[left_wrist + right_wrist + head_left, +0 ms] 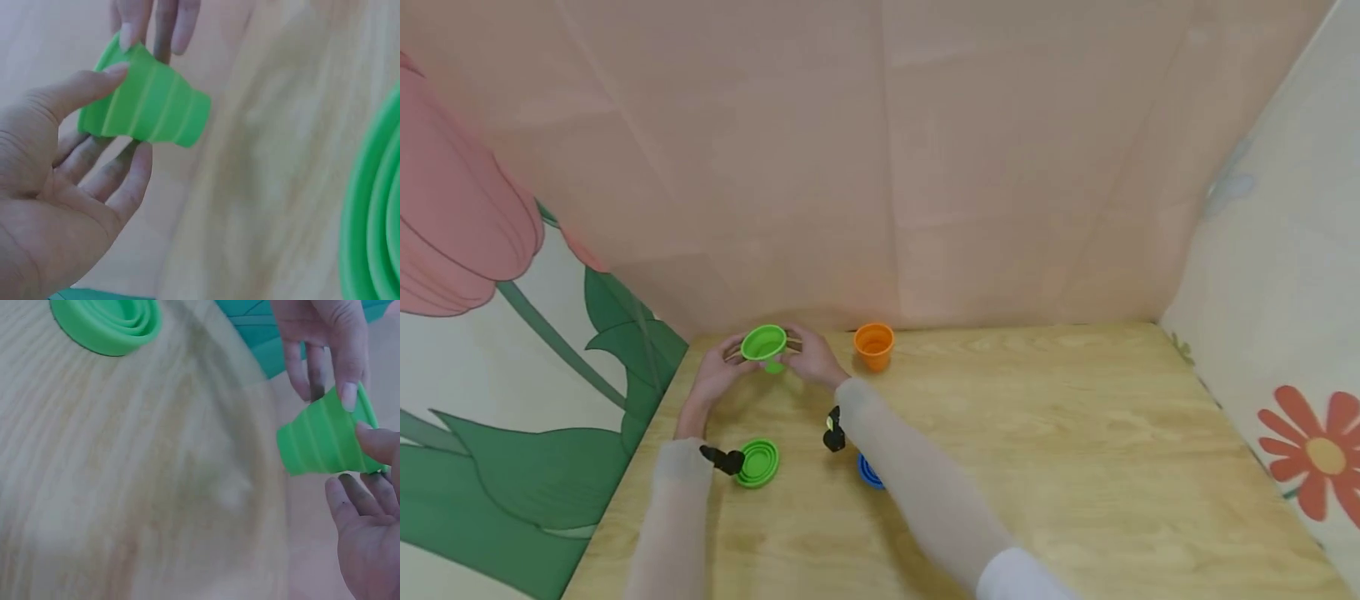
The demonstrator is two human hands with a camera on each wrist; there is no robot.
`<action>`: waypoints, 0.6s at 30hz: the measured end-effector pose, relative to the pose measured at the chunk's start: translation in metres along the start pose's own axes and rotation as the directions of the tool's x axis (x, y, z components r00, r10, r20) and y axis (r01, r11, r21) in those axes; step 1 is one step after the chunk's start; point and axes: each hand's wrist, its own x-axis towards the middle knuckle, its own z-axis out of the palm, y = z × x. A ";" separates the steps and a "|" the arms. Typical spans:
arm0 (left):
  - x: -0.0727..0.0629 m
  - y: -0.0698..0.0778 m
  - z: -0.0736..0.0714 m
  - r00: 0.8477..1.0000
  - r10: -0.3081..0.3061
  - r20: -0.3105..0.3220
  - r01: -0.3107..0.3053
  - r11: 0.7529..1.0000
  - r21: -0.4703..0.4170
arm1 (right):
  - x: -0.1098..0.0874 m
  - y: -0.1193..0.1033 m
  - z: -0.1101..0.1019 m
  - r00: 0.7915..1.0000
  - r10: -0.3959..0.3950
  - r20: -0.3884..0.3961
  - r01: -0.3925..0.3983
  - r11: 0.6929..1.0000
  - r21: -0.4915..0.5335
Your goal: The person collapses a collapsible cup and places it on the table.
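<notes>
Both hands hold a green collapsible cup [764, 344] above the far left part of the table, its ridged sides drawn out to full height. My left hand [718, 375] grips the rim from the left, thumb [94, 87] on the near side and fingers behind. From the right, my right hand [811, 358] pinches the same rim between thumb and fingers. In the right wrist view, the cup [325, 437] tapers toward its narrow base, which both hands leave uncovered.
An extended orange collapsible cup [874, 347] stands at the table's back edge, right of the hands. Nearer lie a flattened green collapsible cup [758, 463] beside the left wrist and a flattened blue one [869, 473], partly hidden by the right forearm. A cloth wall [1000, 208] rises behind.
</notes>
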 end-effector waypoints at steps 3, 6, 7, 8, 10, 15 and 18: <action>-0.002 0.008 0.004 1.000 -0.008 -0.012 0.008 1.000 -0.012 | -0.004 -0.008 -0.009 1.000 0.000 0.015 0.000 1.000 -0.001; -0.006 0.018 0.006 0.999 -0.020 -0.030 0.019 0.999 -0.031 | -0.007 -0.019 -0.015 1.000 -0.012 0.025 0.012 1.000 -0.006; -0.008 0.021 0.006 0.999 -0.023 -0.036 0.021 0.999 -0.032 | -0.009 -0.022 -0.017 0.999 -0.015 0.030 0.016 1.000 -0.008; -0.010 0.024 0.007 0.999 -0.022 -0.043 0.021 0.999 -0.034 | -0.010 -0.025 -0.019 0.999 -0.020 0.034 0.020 1.000 -0.009; -0.013 0.029 0.008 0.998 -0.016 -0.053 0.014 0.999 -0.034 | -0.013 -0.030 -0.024 0.999 -0.026 0.040 0.027 1.000 -0.016; -0.021 0.035 0.016 0.998 0.027 -0.054 -0.026 1.000 0.014 | -0.020 -0.034 -0.040 0.998 -0.032 0.061 0.035 0.998 -0.044; -0.024 0.036 0.023 0.998 0.051 -0.041 -0.050 0.998 0.024 | -0.024 -0.031 -0.050 0.995 -0.031 0.094 0.035 0.999 -0.041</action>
